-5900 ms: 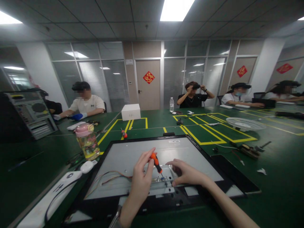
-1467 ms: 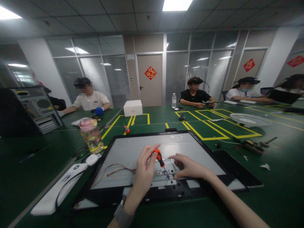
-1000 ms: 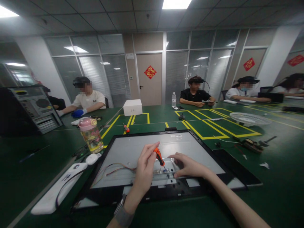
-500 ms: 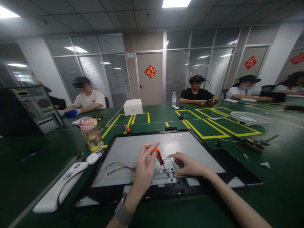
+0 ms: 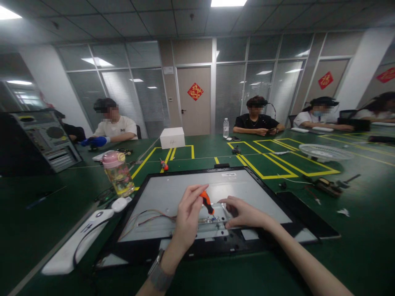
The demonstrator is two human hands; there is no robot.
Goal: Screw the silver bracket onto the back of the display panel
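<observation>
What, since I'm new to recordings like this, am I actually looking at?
No machine here: these are a person's own two bare hands, seen by one camera worn on the head, looking forward and down. The left hand holds an orange and black screwdriver, tip down, over a gray panel with a black frame. The right hand is near the tip, thumb and fingers apart. On the green table stand a pink-lidded bottle and a white box. Other people sit across from the wearer.
</observation>
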